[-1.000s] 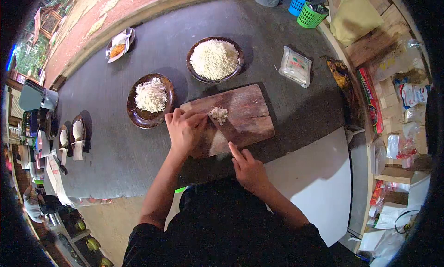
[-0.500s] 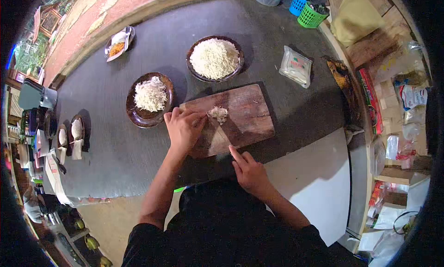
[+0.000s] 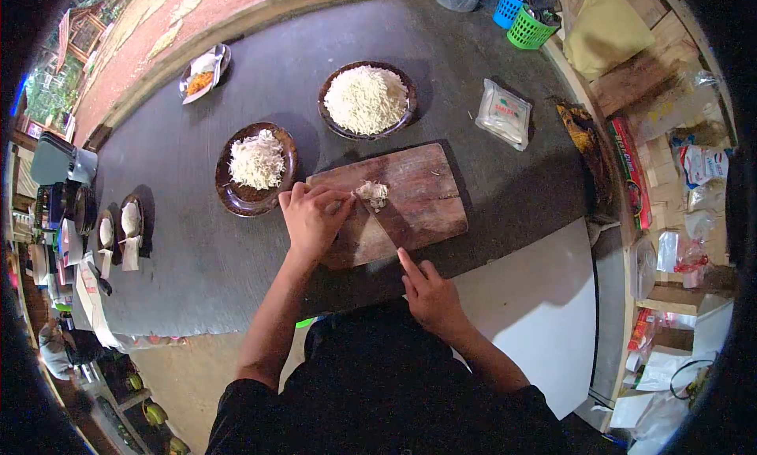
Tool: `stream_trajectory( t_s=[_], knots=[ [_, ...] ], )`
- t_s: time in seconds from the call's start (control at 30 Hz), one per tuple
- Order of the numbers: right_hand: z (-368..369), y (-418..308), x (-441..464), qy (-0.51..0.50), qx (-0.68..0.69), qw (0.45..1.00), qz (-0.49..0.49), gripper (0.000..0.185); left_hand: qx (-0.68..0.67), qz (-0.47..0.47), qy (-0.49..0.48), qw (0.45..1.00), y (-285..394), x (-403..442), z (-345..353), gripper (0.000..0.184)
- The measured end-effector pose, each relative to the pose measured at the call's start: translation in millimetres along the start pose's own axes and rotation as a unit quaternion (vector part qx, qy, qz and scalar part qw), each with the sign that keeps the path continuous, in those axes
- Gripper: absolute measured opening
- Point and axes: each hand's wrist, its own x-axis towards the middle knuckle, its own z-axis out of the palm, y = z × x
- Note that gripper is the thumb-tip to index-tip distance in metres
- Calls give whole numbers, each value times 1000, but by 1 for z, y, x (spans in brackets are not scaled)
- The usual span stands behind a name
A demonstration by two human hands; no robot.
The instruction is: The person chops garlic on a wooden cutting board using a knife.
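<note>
My right hand (image 3: 432,296) is closed round the handle of a knife (image 3: 384,229), its index finger stretched along the top. The blade slants up and left over a wooden cutting board (image 3: 430,179). Just past the blade tip lies a small heap of pale chopped pieces (image 3: 374,193). My left hand (image 3: 314,218) rests on the board's left part, fingertips pinched beside the heap. Whatever sits between those fingertips is too small to make out. Beyond the left hand stands a brown plate (image 3: 233,200) holding pale shreds (image 3: 257,162).
A dark bowl (image 3: 409,116) heaped with white shreds stands behind the board. A sealed plastic packet (image 3: 505,114) lies to the right. Far left are a dish with orange food (image 3: 199,83) and two small dishes (image 3: 132,218). Baskets (image 3: 530,31) line the back right edge.
My right hand and the knife have shifted slightly to the right, and the blade now lies at a slightly different angle. My left hand has barely moved.
</note>
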Motion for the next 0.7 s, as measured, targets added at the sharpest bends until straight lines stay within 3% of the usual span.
stream_trajectory(
  t_s=[0.7],
  knots=[
    [-1,-6,18,-28,2,999,20,58,39,26,0,999,0,2,-2,9]
  ],
)
